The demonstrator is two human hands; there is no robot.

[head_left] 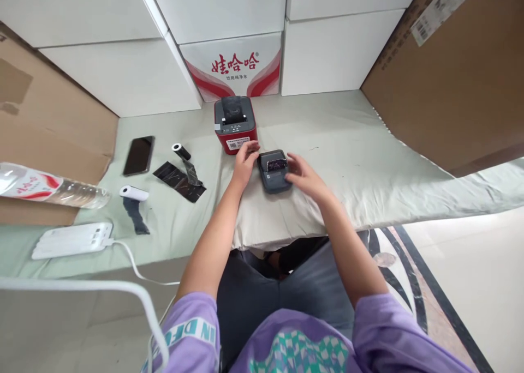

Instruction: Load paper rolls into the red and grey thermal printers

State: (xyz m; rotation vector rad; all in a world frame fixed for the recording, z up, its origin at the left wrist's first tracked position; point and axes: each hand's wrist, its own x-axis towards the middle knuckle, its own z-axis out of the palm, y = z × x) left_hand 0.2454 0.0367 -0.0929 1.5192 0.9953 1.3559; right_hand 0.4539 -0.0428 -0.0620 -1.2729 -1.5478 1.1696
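A small dark grey label printer [275, 183] lies on the cloth-covered table in front of me. A short dark printed strip [277, 164] stands up from its slot. My left hand [245, 163] is at the printer's left side, fingers stretched forward and close together at its upper corner. On the right side, my right hand [305, 175] has its fingers apart, with the thumb against the printer's edge. Neither hand is wrapped round it. Just behind stands a larger red and black receipt printer [223, 140] with dark paper in its top, near my left fingertips.
To the left lie a phone [139, 155], a dark roll [181, 151], a flat dark strip [174, 180], a white roll [134, 193] and a white power bank [73, 240] with a cable. A water bottle [77, 192] leans there. White boxes [344, 54] and cartons [446, 84] enclose the table.
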